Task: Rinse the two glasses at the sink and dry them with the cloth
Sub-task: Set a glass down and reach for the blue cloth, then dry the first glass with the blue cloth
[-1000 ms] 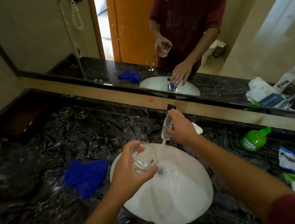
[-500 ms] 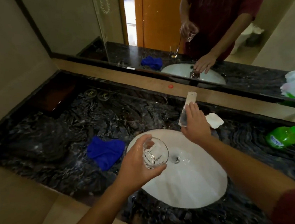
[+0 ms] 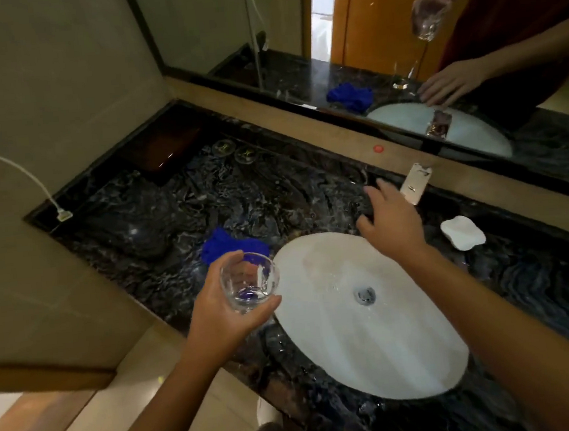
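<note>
Holding the wet glass point(image 3: 249, 282) in curled left hand point(image 3: 223, 315), the blue cloth point(image 3: 232, 247) lies just behind it, nearer than the open, empty right hand point(image 3: 392, 219).

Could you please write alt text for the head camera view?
A person's left hand holds a clear glass beside a white sink, while the open right hand reaches past the faucet; a blue cloth lies on the dark marble counter.

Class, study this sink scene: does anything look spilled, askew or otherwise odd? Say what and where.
Nothing is broken or spilled. The blue cloth lies crumpled on the dark marble counter left of the basin. The left hand holds the glass tilted, a little water pooled in its bottom.
</note>
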`<state>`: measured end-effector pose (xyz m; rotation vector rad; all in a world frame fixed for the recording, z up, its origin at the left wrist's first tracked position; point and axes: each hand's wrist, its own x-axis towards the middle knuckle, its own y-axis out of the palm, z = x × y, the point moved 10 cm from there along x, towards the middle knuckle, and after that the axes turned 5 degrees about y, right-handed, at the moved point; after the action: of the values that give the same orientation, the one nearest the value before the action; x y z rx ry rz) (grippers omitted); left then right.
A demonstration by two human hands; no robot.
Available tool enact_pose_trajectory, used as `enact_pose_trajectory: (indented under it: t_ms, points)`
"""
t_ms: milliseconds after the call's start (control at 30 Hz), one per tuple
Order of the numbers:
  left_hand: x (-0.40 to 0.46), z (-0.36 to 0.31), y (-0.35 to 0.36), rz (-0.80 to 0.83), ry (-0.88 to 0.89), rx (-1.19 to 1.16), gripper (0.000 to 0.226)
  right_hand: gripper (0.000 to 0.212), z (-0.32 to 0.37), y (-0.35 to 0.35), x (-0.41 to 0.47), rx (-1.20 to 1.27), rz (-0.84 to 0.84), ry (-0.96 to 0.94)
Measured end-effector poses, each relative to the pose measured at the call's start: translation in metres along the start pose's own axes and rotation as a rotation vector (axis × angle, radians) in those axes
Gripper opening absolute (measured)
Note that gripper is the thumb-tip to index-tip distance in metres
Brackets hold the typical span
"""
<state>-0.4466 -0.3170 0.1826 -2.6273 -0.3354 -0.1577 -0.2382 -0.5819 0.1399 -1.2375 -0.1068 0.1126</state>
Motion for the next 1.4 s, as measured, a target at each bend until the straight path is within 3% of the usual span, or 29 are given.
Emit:
enact_pose_trajectory:
  t_ms: [200,367,567,800,967,1100,1200,1400]
  points:
    - [-0.008,0.007,-0.063,-0.119,-0.02,0.044,0.089,0.071,0.117,0.104,0.001,0.099,0.337,-0.213]
    - [-0.005,0.026,-0.106,-0.2,-0.056,-0.018,0.088,0.075,0.18,0.194,0.006,-0.002,0.489,-0.27]
    - [0.006,0.087,-0.136,-0.205,-0.221,-0.189,0.085,0.077,0.21,0.249,0.014,-0.24,0.485,-0.371]
    - [0.021,0.126,-0.141,-0.126,-0.347,-0.32,0.086,0.073,0.224,0.248,0.005,-0.22,0.3,-0.42]
    - [0.031,0.122,-0.132,-0.064,-0.334,-0.369,0.085,0.063,0.21,0.251,-0.003,-0.116,0.468,-0.116]
    - [0.037,0.114,-0.109,0.014,-0.343,-0.457,0.077,0.043,0.178,0.209,-0.014,0.191,0.504,0.198]
    - [0.041,0.099,-0.079,0.129,-0.344,-0.508,0.079,0.013,0.14,0.143,-0.043,0.56,0.436,0.376]
    - [0.038,0.044,0.0,0.303,-0.369,-0.631,0.078,0.02,0.06,0.019,-0.141,1.608,0.083,0.763]
